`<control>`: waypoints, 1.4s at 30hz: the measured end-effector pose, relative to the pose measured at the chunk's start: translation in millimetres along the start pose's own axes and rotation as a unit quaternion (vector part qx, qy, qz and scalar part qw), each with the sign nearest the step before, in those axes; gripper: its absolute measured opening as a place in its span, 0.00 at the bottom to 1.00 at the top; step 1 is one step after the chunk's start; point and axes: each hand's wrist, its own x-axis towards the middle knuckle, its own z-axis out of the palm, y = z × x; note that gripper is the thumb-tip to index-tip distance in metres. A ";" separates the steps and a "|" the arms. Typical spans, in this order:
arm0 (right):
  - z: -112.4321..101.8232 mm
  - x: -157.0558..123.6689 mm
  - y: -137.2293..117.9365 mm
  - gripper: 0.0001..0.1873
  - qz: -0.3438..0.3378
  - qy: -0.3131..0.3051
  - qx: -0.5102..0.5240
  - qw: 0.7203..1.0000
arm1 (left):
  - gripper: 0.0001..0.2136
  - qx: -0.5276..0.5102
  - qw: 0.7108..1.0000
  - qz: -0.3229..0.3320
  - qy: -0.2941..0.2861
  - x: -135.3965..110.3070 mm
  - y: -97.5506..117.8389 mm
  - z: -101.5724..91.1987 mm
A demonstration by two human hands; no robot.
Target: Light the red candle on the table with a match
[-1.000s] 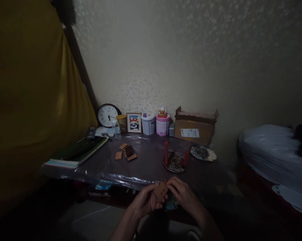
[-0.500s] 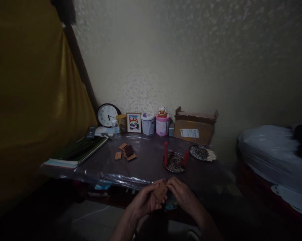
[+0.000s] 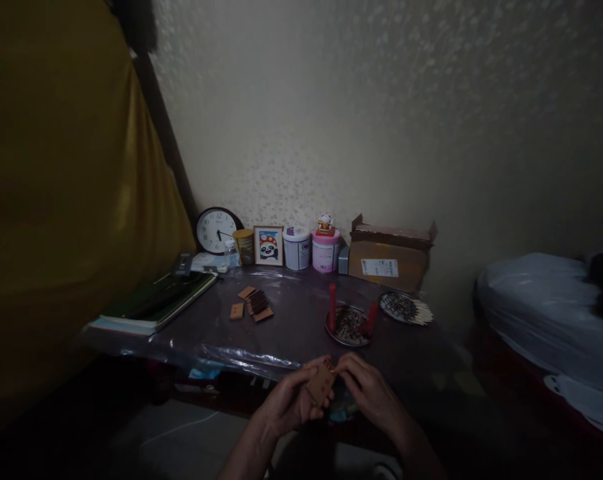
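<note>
I see the left hand [image 3: 289, 402] closed around a small brown tile [image 3: 321, 385], while the right hand [image 3: 370, 395] pinches its top edge. The tile is held just in front of the candle dish [image 3: 349, 343].

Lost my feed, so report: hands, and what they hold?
Left hand grips small brown tile. Right hand pinches its top edge. Dish with red candles just beyond on table, untouched.
</note>
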 end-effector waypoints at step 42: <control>28.1 5.2 -15.5 0.08 0.068 0.173 0.233 0.954 | 0.15 -0.099 0.977 0.189 -0.016 5.4 3.2 14.5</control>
